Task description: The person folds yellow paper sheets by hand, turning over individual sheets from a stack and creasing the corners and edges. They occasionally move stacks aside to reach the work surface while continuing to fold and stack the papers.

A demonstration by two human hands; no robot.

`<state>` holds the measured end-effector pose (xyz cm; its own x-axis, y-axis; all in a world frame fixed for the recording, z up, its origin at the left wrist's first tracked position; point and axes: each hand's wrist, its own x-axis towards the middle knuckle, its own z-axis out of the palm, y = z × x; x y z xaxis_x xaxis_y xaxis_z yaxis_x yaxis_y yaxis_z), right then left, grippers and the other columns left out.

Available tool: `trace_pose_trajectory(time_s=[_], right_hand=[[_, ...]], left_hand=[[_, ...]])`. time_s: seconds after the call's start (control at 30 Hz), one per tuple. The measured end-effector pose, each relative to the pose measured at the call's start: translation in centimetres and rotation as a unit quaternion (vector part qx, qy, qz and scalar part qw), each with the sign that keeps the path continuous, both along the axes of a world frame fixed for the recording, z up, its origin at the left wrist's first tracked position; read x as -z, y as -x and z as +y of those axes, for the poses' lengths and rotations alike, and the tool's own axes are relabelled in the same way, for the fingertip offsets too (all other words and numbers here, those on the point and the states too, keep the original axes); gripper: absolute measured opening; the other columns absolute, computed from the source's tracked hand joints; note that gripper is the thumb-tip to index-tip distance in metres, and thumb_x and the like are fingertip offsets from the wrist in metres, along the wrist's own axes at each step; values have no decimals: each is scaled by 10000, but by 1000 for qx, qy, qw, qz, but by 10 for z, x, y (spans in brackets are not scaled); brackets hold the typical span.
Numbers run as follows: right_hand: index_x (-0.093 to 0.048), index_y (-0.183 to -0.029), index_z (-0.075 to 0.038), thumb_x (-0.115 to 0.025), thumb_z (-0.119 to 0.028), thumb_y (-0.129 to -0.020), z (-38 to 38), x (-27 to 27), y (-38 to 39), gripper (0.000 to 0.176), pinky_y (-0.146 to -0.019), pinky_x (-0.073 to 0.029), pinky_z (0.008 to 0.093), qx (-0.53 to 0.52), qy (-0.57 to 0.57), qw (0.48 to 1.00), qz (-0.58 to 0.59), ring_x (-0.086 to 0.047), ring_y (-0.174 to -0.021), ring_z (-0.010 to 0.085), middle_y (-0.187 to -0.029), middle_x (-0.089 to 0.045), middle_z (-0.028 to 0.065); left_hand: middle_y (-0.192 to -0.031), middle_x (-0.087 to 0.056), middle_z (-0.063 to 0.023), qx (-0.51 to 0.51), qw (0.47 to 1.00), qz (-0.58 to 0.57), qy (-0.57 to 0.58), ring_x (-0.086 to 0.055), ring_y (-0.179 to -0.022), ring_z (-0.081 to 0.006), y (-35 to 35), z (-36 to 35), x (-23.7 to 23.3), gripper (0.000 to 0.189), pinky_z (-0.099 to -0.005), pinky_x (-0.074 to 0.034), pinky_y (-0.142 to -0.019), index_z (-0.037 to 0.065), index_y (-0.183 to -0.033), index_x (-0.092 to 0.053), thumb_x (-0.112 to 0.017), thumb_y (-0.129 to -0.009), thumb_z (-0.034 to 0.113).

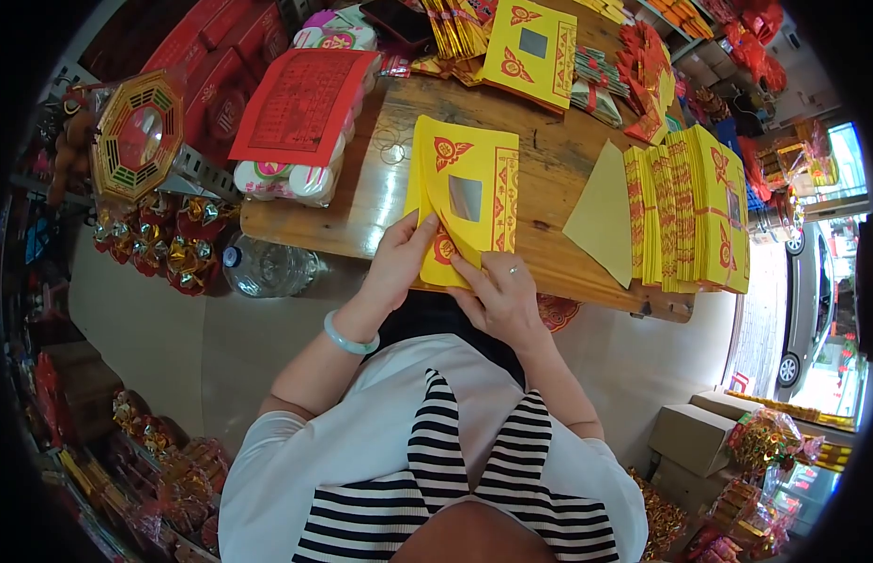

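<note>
Yellow printed paper envelopes (479,155) with red patterns and a grey window lie in a small stack at the table's front edge. My left hand (399,258) pinches the left side of the top one, whose edge is lifted and curved. At the lower right corner, my right hand (497,296) holds the same paper between thumb and fingers. A plain yellow sheet (601,216) lies to the right, beside upright bundles of folded yellow papers (681,211).
The wooden table (549,239) also bears a red sheet (305,108) on wrapped white packs, rubber bands (391,148), another yellow stack (528,56) and red packets (648,80). A large plastic bottle (268,267) stands below the table's left edge.
</note>
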<state>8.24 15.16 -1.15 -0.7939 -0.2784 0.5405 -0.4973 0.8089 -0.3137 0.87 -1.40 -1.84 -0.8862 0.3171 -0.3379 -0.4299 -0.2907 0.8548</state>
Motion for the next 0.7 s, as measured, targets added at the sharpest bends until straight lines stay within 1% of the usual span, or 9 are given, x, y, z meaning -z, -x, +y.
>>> trace_pose_trajectory(time_s=[0.1,0.3,0.43,0.47,0.6,0.7], right_hand=[[-667,-1072,-73,-704,-106,-809,-3,-3,0,267,-829,-470,353,-5,9,1000,-9,-587,-881,230,-1036,-610,68],[-695,-1024,-61,-724,-78,-797,-4,2,2,230,-823,-461,363,-11,24,1000,6,-554,-822,241,-966,-589,74],[-670,-986,-62,-710,-86,-805,-1,4,3,186,-822,-457,354,-7,25,999,21,-574,-834,228,-949,-607,64],[-670,-986,-62,-710,-86,-805,-2,4,3,186,-822,-457,354,-7,25,999,21,-574,-834,228,-949,-607,64],[-680,-930,-45,-744,-43,-767,-2,2,4,176,-866,-453,351,11,103,994,-15,-562,-848,246,-864,-597,70],[-672,-913,-50,-743,-44,-764,-2,2,3,165,-831,-446,336,15,118,993,-15,-558,-822,234,-857,-598,58]], left_hand=[[-938,-681,-89,-10,998,-47,-43,-625,-712,-88,2,-2,-5,311,-171,-522,-611,-30,-1143,-597,-488,-1034,240],[-934,-685,-106,14,997,-72,-10,-666,-718,-128,1,-7,-14,346,-209,-571,-623,-16,-1125,-586,-458,-1043,294],[-954,-686,-136,4,995,-88,-54,-701,-744,-180,1,-7,-11,370,-257,-608,-655,-9,-1143,-559,-427,-1049,324],[-954,-686,-136,4,995,-88,-53,-701,-744,-180,1,-7,-10,370,-257,-608,-655,-9,-1143,-559,-427,-1049,324],[-985,-684,-161,14,994,-89,-62,-714,-776,-214,0,-9,-6,379,-269,-614,-679,-11,-1171,-538,-410,-1053,326],[-981,-686,-173,11,994,-85,-62,-712,-776,-221,-3,-7,-7,406,-279,-616,-672,-24,-1166,-541,-415,-1047,344]])
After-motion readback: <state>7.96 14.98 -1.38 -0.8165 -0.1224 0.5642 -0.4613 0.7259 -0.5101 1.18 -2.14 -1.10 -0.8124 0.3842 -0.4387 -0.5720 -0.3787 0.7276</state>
